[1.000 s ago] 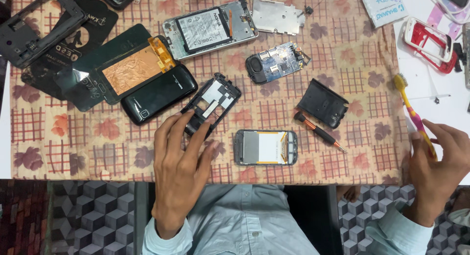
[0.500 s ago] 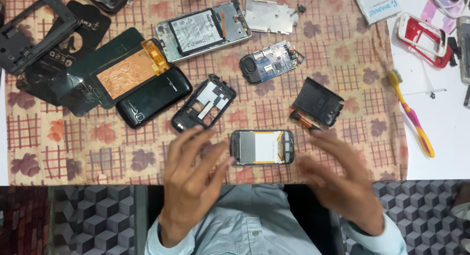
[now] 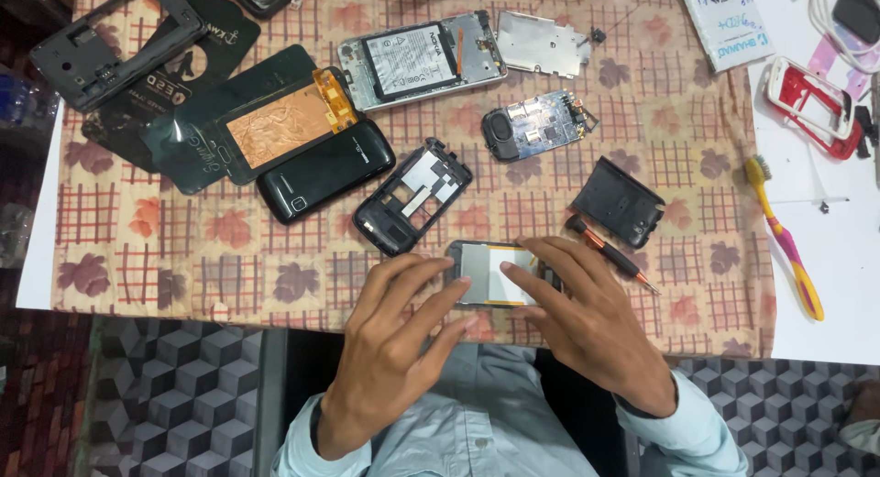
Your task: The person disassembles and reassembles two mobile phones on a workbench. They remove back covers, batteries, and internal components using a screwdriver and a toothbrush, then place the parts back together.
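Note:
A small phone part with a pale screen [image 3: 495, 274] lies on the patterned cloth [image 3: 275, 275] near the table's front edge. My left hand [image 3: 390, 344] rests at its left end, fingers spread and touching it. My right hand [image 3: 587, 317] covers its right end with fingertips laid on the screen. A small screwdriver with a black and orange handle [image 3: 607, 252] lies just right of my right hand. A black phone frame [image 3: 412, 196] sits just above the part.
Several opened phones, back covers and boards are spread over the cloth: a black phone [image 3: 325, 170], a circuit board [image 3: 536, 126], a black cover [image 3: 619, 202]. A yellow and pink toothbrush [image 3: 784, 239] and a red phone frame [image 3: 811, 101] lie on the white table at right.
My right hand let go of the toothbrush, which now lies on the table, and moved left onto the screen part. My left hand shifted to the part's left end.

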